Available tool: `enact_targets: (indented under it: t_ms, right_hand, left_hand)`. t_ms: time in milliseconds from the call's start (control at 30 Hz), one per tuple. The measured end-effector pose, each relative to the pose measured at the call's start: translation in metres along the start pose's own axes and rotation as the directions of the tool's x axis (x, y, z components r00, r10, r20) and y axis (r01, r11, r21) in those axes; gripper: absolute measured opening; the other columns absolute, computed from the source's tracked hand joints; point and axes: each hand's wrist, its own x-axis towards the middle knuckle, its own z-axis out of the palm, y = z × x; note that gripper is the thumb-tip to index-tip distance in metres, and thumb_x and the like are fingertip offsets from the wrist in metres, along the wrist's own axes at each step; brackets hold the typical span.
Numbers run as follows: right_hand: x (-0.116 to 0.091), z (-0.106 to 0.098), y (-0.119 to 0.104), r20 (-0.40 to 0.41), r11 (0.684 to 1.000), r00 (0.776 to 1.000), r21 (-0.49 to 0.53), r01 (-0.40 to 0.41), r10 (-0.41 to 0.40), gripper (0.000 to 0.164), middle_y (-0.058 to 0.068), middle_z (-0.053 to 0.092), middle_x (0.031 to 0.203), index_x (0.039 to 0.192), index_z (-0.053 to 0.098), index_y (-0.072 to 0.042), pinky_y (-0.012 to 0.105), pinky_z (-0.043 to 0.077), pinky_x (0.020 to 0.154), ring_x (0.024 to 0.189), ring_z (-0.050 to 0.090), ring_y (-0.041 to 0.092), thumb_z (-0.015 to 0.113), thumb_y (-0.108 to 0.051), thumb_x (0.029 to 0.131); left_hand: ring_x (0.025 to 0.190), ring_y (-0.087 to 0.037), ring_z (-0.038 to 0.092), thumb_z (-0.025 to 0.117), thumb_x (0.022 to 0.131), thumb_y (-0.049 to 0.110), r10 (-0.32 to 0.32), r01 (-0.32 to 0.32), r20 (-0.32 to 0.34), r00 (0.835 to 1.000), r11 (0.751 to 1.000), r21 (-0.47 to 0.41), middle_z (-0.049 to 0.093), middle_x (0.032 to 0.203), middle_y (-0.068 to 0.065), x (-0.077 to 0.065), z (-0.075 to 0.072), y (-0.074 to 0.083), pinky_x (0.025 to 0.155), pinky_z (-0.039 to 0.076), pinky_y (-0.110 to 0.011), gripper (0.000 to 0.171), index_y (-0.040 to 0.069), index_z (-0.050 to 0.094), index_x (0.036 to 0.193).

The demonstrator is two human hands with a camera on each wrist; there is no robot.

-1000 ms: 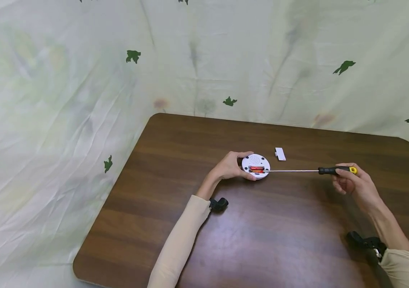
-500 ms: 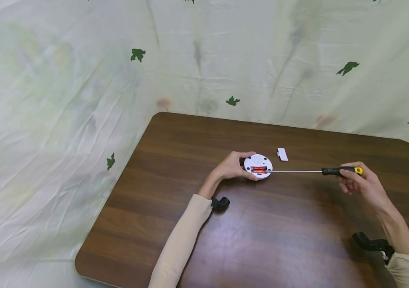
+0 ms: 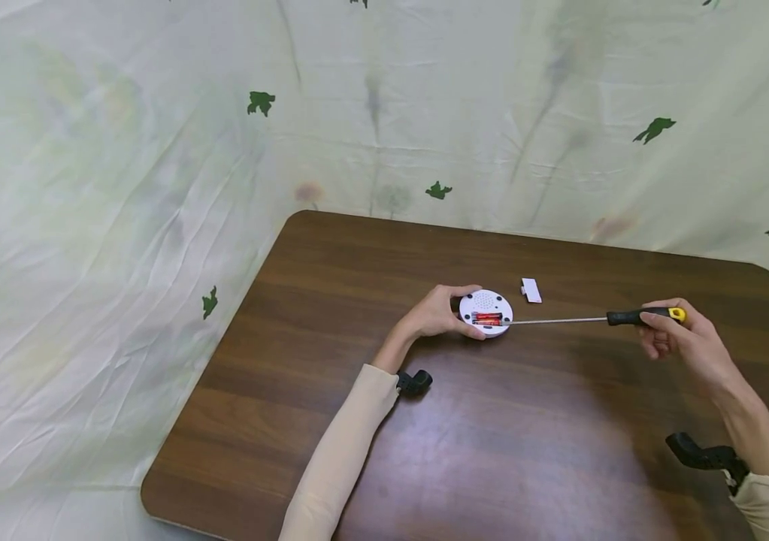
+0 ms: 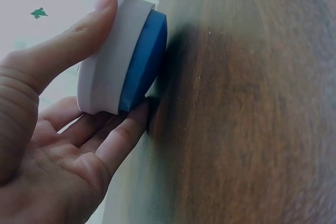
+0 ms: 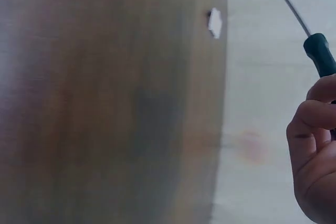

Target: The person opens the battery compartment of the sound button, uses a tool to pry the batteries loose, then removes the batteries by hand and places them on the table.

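Note:
In the head view my left hand (image 3: pixel 440 310) grips a round white battery-powered device (image 3: pixel 483 300) by its edge, thumb on one side and fingers on the other. Its perforated back faces up, and red batteries (image 3: pixel 487 318) lie in the uncovered compartment. The left wrist view shows the device's blue underside (image 4: pixel 146 59) tilted just off the table or touching it; I cannot tell which. My right hand (image 3: pixel 691 349) holds a long screwdriver (image 3: pixel 623 318) by its black and yellow handle. The screwdriver's tip is at the right end of the batteries.
A small white battery cover (image 3: pixel 531 291) lies on the brown wooden table (image 3: pixel 357 263), right of and beyond the device. Behind the table hangs a pale patterned cloth (image 3: pixel 465 113). Each wrist wears a black camera mount (image 3: pixel 414 383).
The screwdriver's handle has risen slightly with my right hand, so the shaft slants a little more. My left hand keeps its grip on the device. The whole head view has shifted slightly.

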Motion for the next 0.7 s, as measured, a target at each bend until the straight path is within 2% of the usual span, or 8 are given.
enact_targets:
  t_ms: [167, 367, 533, 700]
  right_hand:
    - [-0.009, -0.005, 0.014, -0.045, 0.994, 0.998, 0.104, -0.035, 0.04, 0.008, -0.002, 0.068, 0.078, 0.11, 0.058, -0.012, 0.038, 0.032, 0.053, 0.056, 0.054, 0.017, 0.05, -0.011, 0.109]
    - [-0.02, -0.007, 0.023, -0.082, 0.976, 0.997, 0.216, 0.014, 0.004, 0.013, -0.002, 0.07, 0.081, 0.11, 0.06, -0.011, 0.041, 0.024, 0.054, 0.054, 0.054, 0.015, 0.047, -0.007, 0.11]
    - [-0.028, -0.009, 0.029, -0.122, 0.954, 0.992, 0.297, 0.024, 0.013, 0.014, 0.001, 0.073, 0.082, 0.108, 0.06, -0.009, 0.04, 0.021, 0.058, 0.053, 0.051, 0.016, 0.047, -0.006, 0.11]
    - [-0.035, -0.008, 0.036, -0.206, 0.941, 0.977, 0.339, 0.009, 0.064, 0.024, 0.002, 0.071, 0.07, 0.097, 0.071, -0.005, 0.039, 0.021, 0.06, 0.05, 0.044, 0.02, 0.05, -0.01, 0.109]
  left_hand:
    - [0.126, -0.015, 0.057, 0.098, 0.07, 0.024, -0.003, 0.003, 0.0, 1.0, 1.0, -0.022, 0.061, 0.148, -0.009, 0.0, 0.001, -0.001, 0.106, 0.047, -0.027, 0.094, 0.01, 0.054, 0.151]
    - [0.125, -0.014, 0.056, 0.098, 0.071, 0.025, -0.013, 0.013, -0.008, 1.0, 0.999, -0.03, 0.062, 0.146, -0.007, 0.0, 0.001, -0.001, 0.103, 0.047, -0.025, 0.093, 0.012, 0.054, 0.151]
    - [0.124, -0.014, 0.057, 0.097, 0.071, 0.025, -0.017, 0.017, -0.005, 1.0, 0.999, -0.035, 0.063, 0.145, -0.007, 0.001, 0.001, -0.001, 0.102, 0.047, -0.025, 0.092, 0.012, 0.054, 0.151]
    - [0.125, -0.015, 0.057, 0.097, 0.071, 0.024, -0.016, 0.016, 0.0, 1.0, 0.999, -0.039, 0.063, 0.144, -0.008, 0.002, 0.002, -0.002, 0.105, 0.047, -0.028, 0.092, 0.012, 0.054, 0.151]
